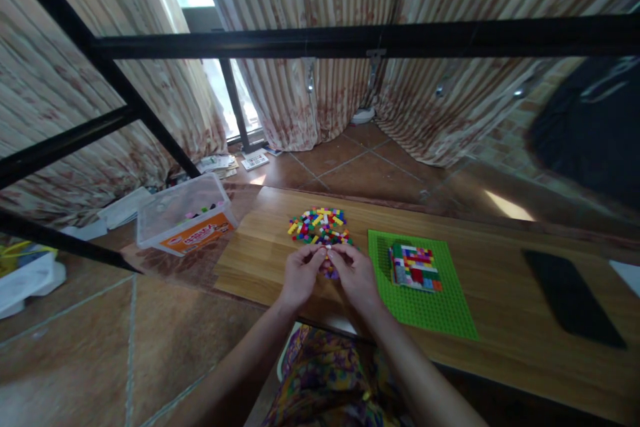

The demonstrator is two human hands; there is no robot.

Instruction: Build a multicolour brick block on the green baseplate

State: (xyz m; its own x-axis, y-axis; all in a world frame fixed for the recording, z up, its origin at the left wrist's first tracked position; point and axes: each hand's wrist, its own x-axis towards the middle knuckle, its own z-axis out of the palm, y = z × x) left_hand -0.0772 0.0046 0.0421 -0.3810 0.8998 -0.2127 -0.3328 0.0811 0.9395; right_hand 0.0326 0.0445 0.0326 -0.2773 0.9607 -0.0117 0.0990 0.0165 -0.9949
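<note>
A clear plastic bin (200, 235) with an orange label stands beside the left end of the wooden tabletop (495, 267). The left hand (301, 273) and right hand (357, 275) meet at the fingertips, both in a pinching grip on a small whitish piece (329, 247), just before the loose colored bricks (320, 223). Rightward, a brick build (416, 268) sits on a green baseplate (450, 312); farther right lies a dark flat object (573, 297).

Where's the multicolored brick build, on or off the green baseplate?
On: the brick build lies within the green baseplate, which shows bare around it. Whether it's pressed down, cannot tell.
</note>
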